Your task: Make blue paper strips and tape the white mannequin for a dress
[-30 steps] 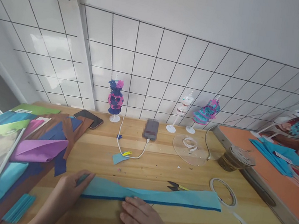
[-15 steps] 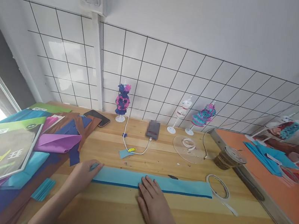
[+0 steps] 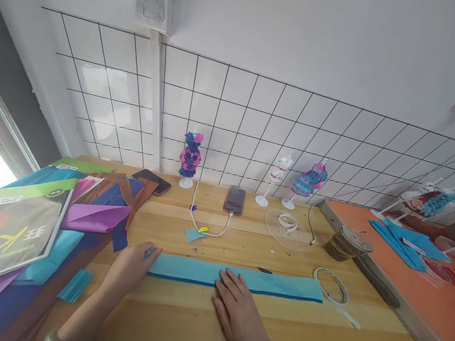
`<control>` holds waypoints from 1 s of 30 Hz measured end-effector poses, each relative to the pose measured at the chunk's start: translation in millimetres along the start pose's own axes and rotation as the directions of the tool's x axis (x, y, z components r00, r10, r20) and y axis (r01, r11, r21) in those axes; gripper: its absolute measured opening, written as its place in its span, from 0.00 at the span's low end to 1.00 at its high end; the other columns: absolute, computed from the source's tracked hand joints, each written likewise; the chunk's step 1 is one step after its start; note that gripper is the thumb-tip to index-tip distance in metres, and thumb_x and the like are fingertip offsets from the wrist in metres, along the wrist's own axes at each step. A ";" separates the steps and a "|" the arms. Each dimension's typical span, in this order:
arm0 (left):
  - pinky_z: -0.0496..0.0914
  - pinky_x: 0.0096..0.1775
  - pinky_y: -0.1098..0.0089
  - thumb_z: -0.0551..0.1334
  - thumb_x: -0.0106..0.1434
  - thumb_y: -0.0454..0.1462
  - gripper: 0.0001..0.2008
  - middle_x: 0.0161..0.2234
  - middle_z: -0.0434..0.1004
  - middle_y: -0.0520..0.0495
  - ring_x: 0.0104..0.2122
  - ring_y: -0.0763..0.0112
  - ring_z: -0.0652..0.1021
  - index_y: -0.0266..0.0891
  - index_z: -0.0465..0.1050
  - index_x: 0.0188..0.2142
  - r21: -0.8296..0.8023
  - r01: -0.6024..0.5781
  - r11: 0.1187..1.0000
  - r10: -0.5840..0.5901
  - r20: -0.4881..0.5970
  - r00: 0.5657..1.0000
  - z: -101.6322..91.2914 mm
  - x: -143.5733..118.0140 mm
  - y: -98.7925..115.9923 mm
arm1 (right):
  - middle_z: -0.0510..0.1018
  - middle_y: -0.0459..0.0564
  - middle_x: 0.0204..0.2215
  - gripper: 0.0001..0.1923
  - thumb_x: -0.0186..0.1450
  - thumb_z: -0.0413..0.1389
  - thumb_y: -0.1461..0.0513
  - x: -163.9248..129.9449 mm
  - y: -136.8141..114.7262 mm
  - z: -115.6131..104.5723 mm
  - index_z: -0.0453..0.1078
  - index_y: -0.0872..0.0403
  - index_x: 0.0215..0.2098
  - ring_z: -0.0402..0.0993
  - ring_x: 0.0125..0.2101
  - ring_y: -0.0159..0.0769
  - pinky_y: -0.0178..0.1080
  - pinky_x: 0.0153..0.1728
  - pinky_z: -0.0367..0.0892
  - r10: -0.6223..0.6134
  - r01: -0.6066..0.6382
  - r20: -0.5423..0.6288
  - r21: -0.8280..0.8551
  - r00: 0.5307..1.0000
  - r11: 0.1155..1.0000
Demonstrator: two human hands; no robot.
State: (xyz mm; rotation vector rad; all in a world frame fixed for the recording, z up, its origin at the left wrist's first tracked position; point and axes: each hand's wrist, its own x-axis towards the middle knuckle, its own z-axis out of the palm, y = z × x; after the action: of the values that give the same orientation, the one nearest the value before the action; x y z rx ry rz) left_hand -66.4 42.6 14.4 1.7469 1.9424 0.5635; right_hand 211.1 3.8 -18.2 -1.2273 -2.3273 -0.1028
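Observation:
A long light-blue strip of paper (image 3: 194, 270) with a darker blue lower edge lies across the wooden table. My left hand (image 3: 131, 267) pinches its left end between thumb and fingers. Flat on the middle of the strip rests my right hand (image 3: 239, 313), fingers stretched out and pressing on it. A dark pointed tip (image 3: 266, 270) pokes out behind the strip; the rest of that object is hidden. Close to the strip's right end lies a roll of white tape (image 3: 345, 293) with a loose tail.
On the left are coloured paper sheets (image 3: 94, 217), a magazine (image 3: 4, 239) and a small pleated blue piece (image 3: 75, 286). Farther back are a phone (image 3: 152, 180), a cabled device (image 3: 234, 200), small dress forms (image 3: 190, 156) and a brown cup (image 3: 347, 244). An orange surface (image 3: 444, 303) adjoins right.
The camera view has shifted slightly, so the left-side things appear farther right. Both hands keep their places on the strip.

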 end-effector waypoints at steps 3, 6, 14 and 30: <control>0.61 0.30 0.72 0.47 0.61 0.44 0.17 0.31 0.78 0.46 0.32 0.64 0.76 0.42 0.72 0.32 0.083 0.022 0.996 -0.019 -0.034 0.999 -0.8 1.1 -2.6 | 0.72 0.55 0.48 0.14 0.64 0.48 0.63 0.5 0.2 -2.0 0.70 0.55 0.46 0.64 0.52 0.41 0.51 0.52 0.61 0.006 -0.007 0.030 0.023 1.000 1.000; 0.61 0.29 0.71 0.46 0.62 0.43 0.18 0.30 0.78 0.44 0.32 0.62 0.76 0.41 0.71 0.37 0.149 0.064 0.987 -0.059 -0.034 0.998 -2.8 1.9 -3.6 | 0.72 0.55 0.49 0.15 0.64 0.48 0.63 0.4 0.9 -4.3 0.70 0.55 0.46 0.64 0.52 0.42 0.52 0.52 0.61 0.022 -0.026 0.075 0.051 0.997 0.998; 0.62 0.29 0.69 0.44 0.62 0.43 0.20 0.32 0.78 0.42 0.34 0.59 0.77 0.39 0.69 0.44 0.209 0.071 0.975 -0.067 -0.026 0.997 -3.5 2.5 -2.9 | 0.74 0.56 0.46 0.16 0.64 0.47 0.56 28.9 47.7 -22.3 0.71 0.53 0.44 0.69 0.48 0.40 0.47 0.48 0.66 0.238 -0.246 0.064 0.311 0.969 0.918; 0.65 0.34 0.69 0.46 0.63 0.43 0.18 0.39 0.75 0.43 0.38 0.63 0.75 0.38 0.68 0.45 0.193 -0.010 0.981 0.051 -0.209 0.977 0.9 3.7 -7.1 | 0.69 0.52 0.46 0.16 0.64 0.51 0.58 181.6 240.5 -21.2 0.63 0.56 0.49 0.69 0.42 0.37 0.45 0.41 0.67 0.718 -0.721 0.075 0.126 0.692 0.682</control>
State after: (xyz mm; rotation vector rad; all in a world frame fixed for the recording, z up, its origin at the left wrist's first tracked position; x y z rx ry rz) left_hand -71.9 45.6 9.3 1.9040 2.1830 0.6152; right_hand 324.9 276.2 45.5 -1.9706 -1.6509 0.3527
